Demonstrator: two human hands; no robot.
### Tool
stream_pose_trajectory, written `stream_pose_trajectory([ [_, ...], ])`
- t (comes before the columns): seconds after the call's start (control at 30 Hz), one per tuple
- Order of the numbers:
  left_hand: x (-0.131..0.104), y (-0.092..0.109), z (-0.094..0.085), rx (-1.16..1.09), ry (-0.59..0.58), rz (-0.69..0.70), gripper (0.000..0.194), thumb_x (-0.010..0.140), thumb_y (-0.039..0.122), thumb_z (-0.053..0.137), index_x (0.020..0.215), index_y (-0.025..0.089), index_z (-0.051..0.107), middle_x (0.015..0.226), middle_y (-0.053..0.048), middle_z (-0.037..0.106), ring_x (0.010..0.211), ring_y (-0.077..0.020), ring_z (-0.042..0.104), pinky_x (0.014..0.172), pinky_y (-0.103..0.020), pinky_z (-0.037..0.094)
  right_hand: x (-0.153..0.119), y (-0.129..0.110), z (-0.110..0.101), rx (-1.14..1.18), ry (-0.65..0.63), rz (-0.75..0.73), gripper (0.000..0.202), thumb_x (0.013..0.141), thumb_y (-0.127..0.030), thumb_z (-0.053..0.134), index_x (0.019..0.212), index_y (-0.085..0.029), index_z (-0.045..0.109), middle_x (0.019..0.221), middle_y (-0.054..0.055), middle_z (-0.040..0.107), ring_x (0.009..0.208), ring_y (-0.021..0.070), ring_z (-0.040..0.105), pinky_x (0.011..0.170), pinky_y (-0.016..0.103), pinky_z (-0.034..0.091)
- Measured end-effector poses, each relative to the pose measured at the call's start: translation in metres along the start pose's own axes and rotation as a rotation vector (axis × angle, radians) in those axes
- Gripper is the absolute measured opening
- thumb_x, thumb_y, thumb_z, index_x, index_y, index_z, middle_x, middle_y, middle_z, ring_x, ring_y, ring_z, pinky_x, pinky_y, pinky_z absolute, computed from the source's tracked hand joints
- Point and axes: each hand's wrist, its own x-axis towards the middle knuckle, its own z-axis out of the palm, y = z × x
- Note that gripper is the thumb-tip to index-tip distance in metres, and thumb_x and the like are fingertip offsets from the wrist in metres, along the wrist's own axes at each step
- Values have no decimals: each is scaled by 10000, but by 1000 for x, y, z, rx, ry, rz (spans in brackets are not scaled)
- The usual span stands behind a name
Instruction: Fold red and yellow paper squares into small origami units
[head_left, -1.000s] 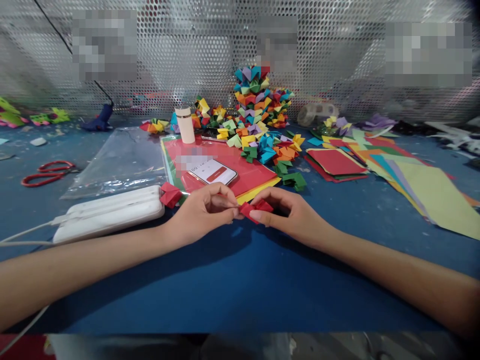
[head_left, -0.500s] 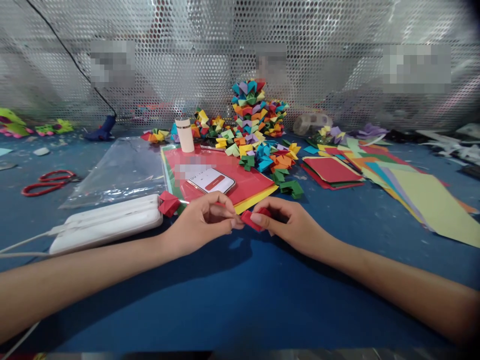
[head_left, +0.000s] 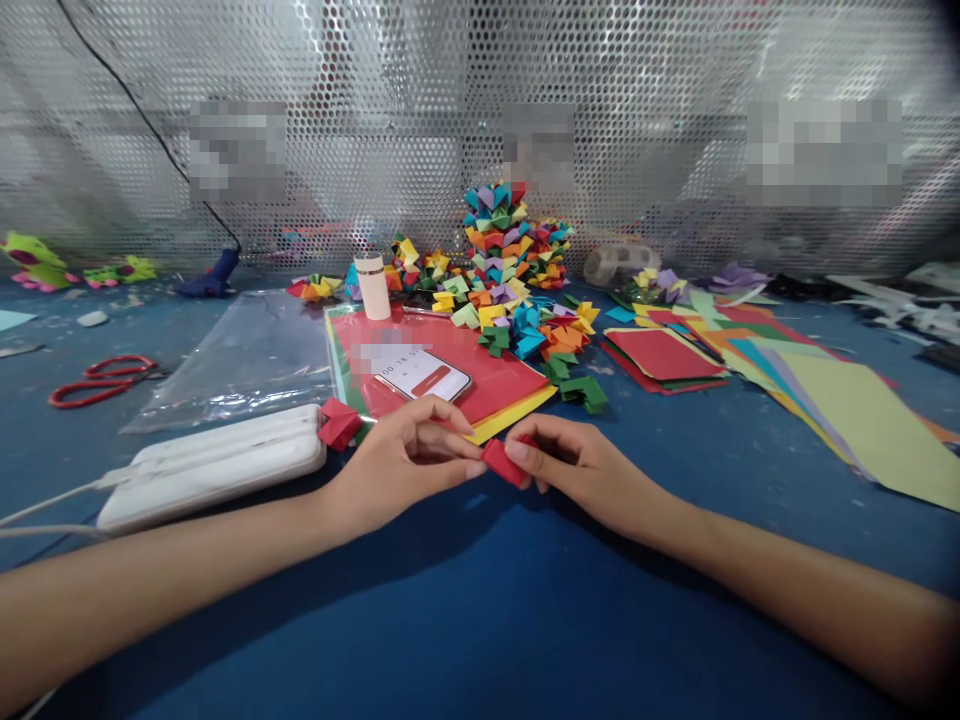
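A small piece of folded red paper is pinched between the thumb and fingers of my right hand. My left hand is at the paper's left end, thumb and fingertips closed together against it; their exact grip is partly hidden. Both hands are just above the blue table. Another folded red paper piece lies left of my left hand, against a white power bank. Beyond the hands, a phone showing a timer lies on red and yellow paper sheets.
Folded colourful paper units and a stacked paper tower stand behind. Red-handled scissors and a clear plastic sleeve lie left. Red paper squares and coloured sheets lie right. Perforated metal sheet closes the back.
The view has tilted up slightly, so everything appears a little lower. The red paper has turned slightly in my right fingers; both hands stay together around it.
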Motion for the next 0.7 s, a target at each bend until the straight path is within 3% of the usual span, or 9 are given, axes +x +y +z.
stream_pose_trajectory([
  [0.33, 1, 3, 2, -39, 1, -4, 256, 708, 159, 747, 814, 174, 514, 733, 27, 704, 698, -93, 670, 671, -184, 498, 1, 1, 1, 98, -45, -2, 239, 874, -409, 570, 871, -172, 592, 679, -8, 620, 607, 100, 566, 569, 207, 439],
  [0.7, 0, 3, 1, 108, -41, 75, 116, 767, 193, 688, 870, 156, 650, 812, -2, 700, 757, -95, 647, 718, -188, 502, 2, 1, 0, 54, -75, -21, 243, 889, -408, 553, 854, -171, 596, 670, -18, 616, 611, 86, 565, 601, 202, 428],
])
